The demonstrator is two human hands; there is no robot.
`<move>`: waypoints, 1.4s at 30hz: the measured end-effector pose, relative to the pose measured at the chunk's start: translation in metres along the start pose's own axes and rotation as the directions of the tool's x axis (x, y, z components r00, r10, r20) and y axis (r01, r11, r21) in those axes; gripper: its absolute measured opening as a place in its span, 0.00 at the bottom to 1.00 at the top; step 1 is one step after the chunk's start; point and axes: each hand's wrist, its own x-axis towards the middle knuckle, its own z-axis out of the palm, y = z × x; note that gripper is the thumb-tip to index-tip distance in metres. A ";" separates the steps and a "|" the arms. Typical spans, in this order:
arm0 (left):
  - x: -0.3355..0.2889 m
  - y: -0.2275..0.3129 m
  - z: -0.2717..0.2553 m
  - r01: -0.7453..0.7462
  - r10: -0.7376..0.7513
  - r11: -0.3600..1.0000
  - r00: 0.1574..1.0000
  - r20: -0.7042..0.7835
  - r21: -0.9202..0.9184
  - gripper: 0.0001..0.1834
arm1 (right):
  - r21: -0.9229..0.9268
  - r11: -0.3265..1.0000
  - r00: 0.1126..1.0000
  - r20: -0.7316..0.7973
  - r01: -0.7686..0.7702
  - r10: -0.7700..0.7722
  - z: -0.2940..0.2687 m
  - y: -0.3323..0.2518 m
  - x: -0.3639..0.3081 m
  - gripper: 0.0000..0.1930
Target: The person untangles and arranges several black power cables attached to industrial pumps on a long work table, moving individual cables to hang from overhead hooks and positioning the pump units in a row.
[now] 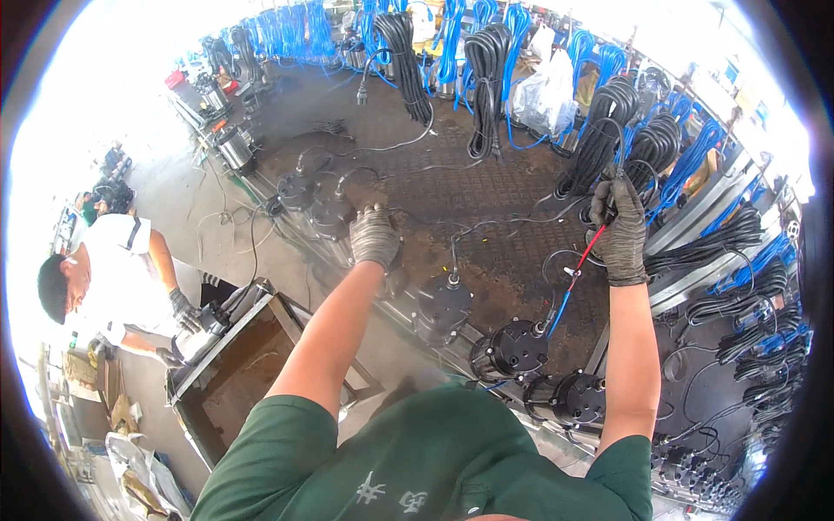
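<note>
Busy shop, dark table [426,188], lots of cords

Black & blue cord bundles [486,78] fill the table's far & right edges. Black motors [512,349] sit along its near edge. R hand [619,230], in a gray glove, is by the right edge, fingers closed on the red end of a thin red & blue wire [560,311]. Wire's blue end goes down to a near-edge motor. L hand [374,238], gloved too, is by the left edge, next to another motor [331,215]; can't tell if it grips.
</note>
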 end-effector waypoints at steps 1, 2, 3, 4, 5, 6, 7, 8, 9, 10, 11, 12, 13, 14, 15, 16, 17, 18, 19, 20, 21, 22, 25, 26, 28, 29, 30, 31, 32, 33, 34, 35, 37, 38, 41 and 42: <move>0.000 0.001 0.000 -0.002 0.002 1.000 1.000 -0.004 -0.019 0.18 | 0.010 1.000 1.000 0.001 -0.011 0.011 -0.001 0.000 0.000 0.18; 0.001 0.001 0.000 0.002 -0.002 1.000 1.000 0.007 0.000 0.18 | 0.020 0.998 0.998 -0.035 -0.058 0.059 -0.003 -0.002 0.000 0.19; 0.000 0.001 0.000 -0.006 0.006 1.000 1.000 -0.001 0.019 0.18 | 0.075 0.995 0.998 0.001 -0.061 0.061 -0.004 -0.004 0.000 0.19; 0.000 0.002 0.000 0.002 -0.002 1.000 1.000 0.006 0.020 0.18 | 0.119 0.990 0.997 0.016 -0.079 0.078 -0.005 -0.006 0.000 0.19; 0.000 0.002 0.000 0.017 -0.017 1.000 1.000 0.014 0.023 0.18 | 0.163 0.982 0.995 0.034 -0.098 0.094 -0.007 -0.008 0.000 0.18; 0.000 0.002 -0.001 0.011 -0.011 1.000 1.000 0.008 0.007 0.18 | 0.201 0.974 0.994 0.055 -0.107 0.098 -0.007 -0.009 0.000 0.19; 0.000 0.003 -0.001 0.006 -0.006 1.000 1.000 0.009 0.007 0.18 | 0.176 0.977 0.993 0.037 -0.117 0.112 -0.007 -0.010 0.000 0.19; -0.001 0.003 -0.002 0.010 -0.010 1.000 1.000 0.012 0.004 0.19 | 0.155 0.981 0.993 0.011 -0.118 0.118 -0.007 -0.010 -0.001 0.20; -0.001 0.003 -0.003 0.015 -0.015 1.000 1.000 0.015 0.003 0.19 | 0.130 0.984 0.992 -0.001 -0.123 0.124 -0.007 -0.010 -0.001 0.20; 0.000 0.004 -0.004 0.026 -0.026 1.000 0.999 0.035 0.010 0.20 | 0.130 0.982 0.991 0.000 -0.134 0.135 -0.007 -0.010 -0.001 0.21; -0.001 0.004 -0.005 0.012 -0.013 1.000 1.000 0.024 0.017 0.21 | 0.150 0.980 0.992 0.020 -0.130 0.128 -0.007 -0.009 -0.001 0.21; -0.001 0.004 -0.005 0.013 -0.014 1.000 0.999 0.035 0.021 0.21 | 0.168 0.978 0.992 0.039 -0.126 0.121 -0.006 -0.008 -0.001 0.21; -0.001 0.004 -0.005 0.021 -0.023 1.000 0.999 0.049 0.023 0.21 | 0.191 0.975 0.992 0.073 -0.114 0.102 -0.007 -0.007 -0.001 0.21; -0.001 0.004 -0.005 0.022 -0.024 0.999 0.997 0.072 0.026 0.22 | 0.189 0.973 0.991 0.045 -0.129 0.123 -0.007 -0.005 0.000 0.22; -0.002 0.004 -0.005 -0.001 0.000 1.000 0.999 0.036 0.019 0.19 | 0.176 0.977 0.992 0.050 -0.121 0.114 -0.007 -0.005 0.000 0.22; -0.003 0.003 -0.004 -0.025 0.025 1.000 1.000 -0.017 0.008 0.16 | 0.163 0.980 0.993 0.036 -0.114 0.110 -0.008 -0.004 0.000 0.22; -0.004 0.003 -0.003 -0.043 0.042 0.999 0.997 -0.063 0.000 0.14 | 0.150 0.983 0.994 0.022 -0.108 0.106 -0.008 -0.003 0.000 0.23; -0.003 0.002 -0.002 -0.054 0.054 0.999 0.995 -0.083 -0.002 0.14 | 0.160 0.982 0.995 0.027 -0.099 0.095 -0.009 -0.003 0.000 0.21; -0.003 0.001 0.000 -0.051 0.051 0.999 0.995 -0.081 0.003 0.14 | 0.153 0.985 0.997 0.026 -0.082 0.079 -0.009 -0.003 -0.001 0.20; -0.003 0.001 0.001 -0.047 0.047 0.999 0.996 -0.079 0.007 0.14 | 0.148 0.986 0.997 0.026 -0.073 0.070 -0.010 -0.004 -0.001 0.19; -0.003 0.000 0.003 -0.042 0.042 0.999 0.996 -0.077 0.009 0.14 | 0.144 0.988 0.998 0.024 -0.064 0.061 -0.010 -0.005 -0.002 0.18; -0.002 -0.001 0.004 -0.047 0.049 0.999 0.995 -0.083 0.021 0.14 | 0.108 0.993 0.998 0.034 -0.047 0.044 -0.010 -0.007 -0.002 0.18; -0.001 -0.002 0.007 -0.054 0.057 0.998 0.994 -0.093 0.032 0.14 | 0.037 0.999 0.999 0.036 -0.020 0.019 -0.011 -0.011 -0.003 0.16; 0.000 -0.002 0.007 -0.053 0.056 0.998 0.994 -0.091 0.029 0.14 | 0.037 0.999 0.999 0.017 -0.030 0.029 -0.012 -0.012 -0.004 0.16; 0.000 -0.002 0.007 -0.048 0.051 0.998 0.995 -0.083 0.028 0.14 | 0.049 0.998 0.999 0.009 -0.032 0.032 -0.012 -0.013 -0.004 0.16; 0.000 -0.002 0.007 -0.044 0.046 0.999 0.996 -0.078 0.031 0.14 | 0.061 0.998 0.999 0.022 -0.025 0.024 -0.012 -0.013 -0.004 0.16; 0.000 -0.002 0.007 -0.039 0.041 0.999 0.996 -0.075 0.029 0.14 | 0.077 0.997 0.999 0.044 -0.015 0.012 -0.012 -0.013 -0.003 0.16; 0.000 -0.002 0.006 -0.042 0.044 0.999 0.996 -0.075 0.026 0.14 | 0.087 0.996 0.999 0.027 -0.020 0.018 -0.012 -0.012 -0.002 0.16; 0.000 -0.002 0.007 -0.045 0.046 0.999 0.996 -0.078 0.018 0.14 | 0.101 0.995 1.000 0.020 -0.022 0.020 -0.012 -0.012 -0.001 0.16; 0.000 -0.002 0.007 -0.042 0.043 0.999 0.996 -0.081 0.009 0.14 | 0.109 0.993 0.999 -0.023 -0.035 0.038 -0.012 -0.011 0.000 0.17; 0.000 -0.002 0.007 -0.040 0.041 0.999 0.997 -0.070 0.009 0.14 | 0.090 0.996 1.000 -0.005 0.016 -0.015 -0.013 -0.011 0.000 0.16; 0.001 -0.003 0.008 -0.032 0.033 0.999 0.998 -0.059 0.008 0.14 | 0.067 0.996 0.998 -0.021 0.055 -0.054 -0.013 -0.011 0.000 0.16; 0.002 -0.004 0.010 -0.029 0.028 1.000 0.998 -0.055 -0.004 0.14 | -0.085 0.980 0.983 0.017 0.182 -0.181 -0.015 -0.013 -0.002 0.16; 0.002 -0.004 0.011 -0.031 0.030 0.999 0.998 -0.062 -0.013 0.15 | -0.202 0.941 0.962 0.081 0.270 -0.259 -0.016 -0.016 -0.004 0.15; 0.003 -0.007 0.011 0.020 -0.024 0.999 0.996 0.090 0.048 0.22 | -0.450 0.828 0.942 0.177 0.334 -0.284 -0.017 -0.023 -0.006 0.14; 0.002 -0.007 0.011 0.008 -0.012 0.998 0.999 0.052 0.061 0.22 | -0.554 0.700 0.892 0.257 0.451 -0.371 -0.015 -0.024 -0.005 0.15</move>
